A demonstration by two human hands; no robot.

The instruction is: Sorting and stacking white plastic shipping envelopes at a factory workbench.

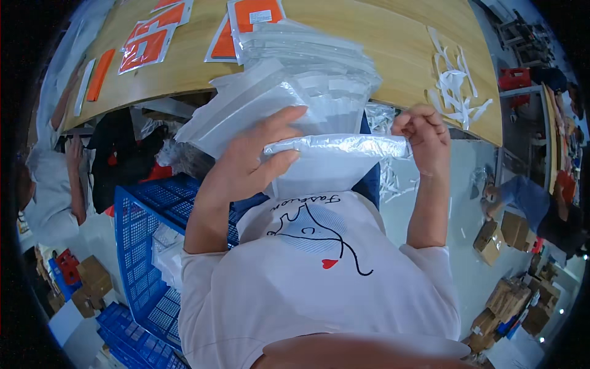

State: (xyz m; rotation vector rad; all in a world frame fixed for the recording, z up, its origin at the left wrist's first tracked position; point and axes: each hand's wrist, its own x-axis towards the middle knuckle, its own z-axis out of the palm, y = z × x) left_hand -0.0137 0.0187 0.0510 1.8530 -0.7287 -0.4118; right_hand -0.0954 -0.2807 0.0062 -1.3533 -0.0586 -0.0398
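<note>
A white packet in clear plastic (332, 175) stands in front of my shirt, its shiny top edge folded over. My left hand (255, 154) grips the left end of that edge, thumb on the near side and fingers beyond it. At the right end my right hand (427, 138) is closed, fingertips curled together by the packet's corner; whatever they pinch is too small to make out. Just beyond the packet, a fanned stack of similar clear plastic packets (307, 52) overhangs the table edge, the closest ones leaning toward my left hand.
Orange packets (147, 49) lie on the wooden table (399, 61) at the left and back. Crumpled white strips (455, 86) are heaped at its right. A blue plastic basket (138, 246) holding white packets stands left of me. Cardboard boxes (488, 240) sit on the floor; another person (55, 178) is at the left.
</note>
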